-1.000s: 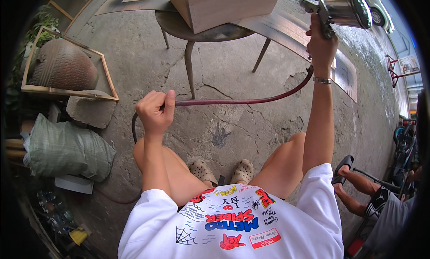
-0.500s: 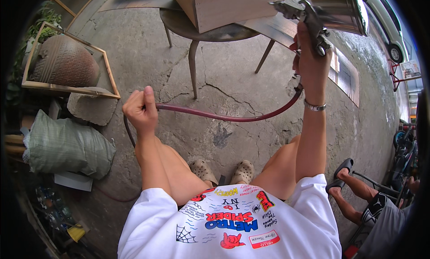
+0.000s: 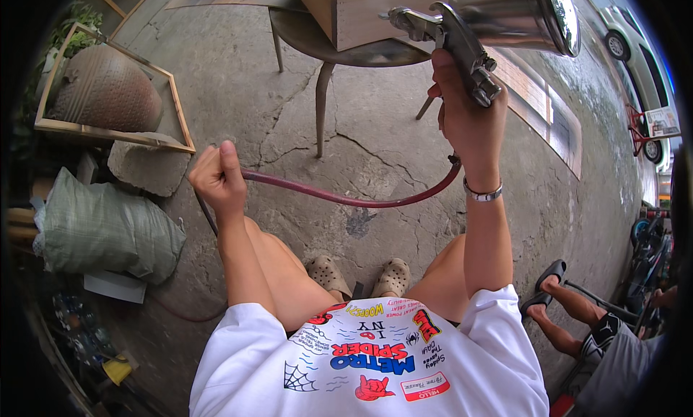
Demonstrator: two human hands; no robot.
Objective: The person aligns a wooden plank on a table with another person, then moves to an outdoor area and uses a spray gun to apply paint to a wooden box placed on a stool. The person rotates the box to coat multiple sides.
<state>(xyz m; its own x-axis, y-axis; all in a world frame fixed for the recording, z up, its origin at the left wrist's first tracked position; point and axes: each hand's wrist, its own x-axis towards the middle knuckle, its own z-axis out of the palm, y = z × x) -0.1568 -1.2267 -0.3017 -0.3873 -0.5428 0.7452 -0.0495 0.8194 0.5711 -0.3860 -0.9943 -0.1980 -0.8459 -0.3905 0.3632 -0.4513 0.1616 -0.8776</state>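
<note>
My right hand point(image 3: 471, 103) grips a silver spray gun point(image 3: 462, 53) with a large metal cup point(image 3: 509, 16); its nozzle is in front of a pale wooden box point(image 3: 361, 16), touching or apart I cannot tell. The box rests on a dark round stool point(image 3: 303, 38). My left hand point(image 3: 220, 179) is closed around a dark red hose point(image 3: 339, 197), which curves across to the gun’s underside and hangs down behind my left hand.
Pale boards point(image 3: 548, 121) lie beyond the stool. At left are a clay pot point(image 3: 101, 96), wooden frame point(image 3: 130, 135), concrete block point(image 3: 144, 172) and woven sack point(image 3: 108, 229). At right are a white car point(image 3: 635, 71), parked bikes and a person's sandalled legs point(image 3: 567, 309).
My right hand has moved left with the spray gun, bringing it across in front of the box. My left hand has shifted left with the hose, which now sags lower.
</note>
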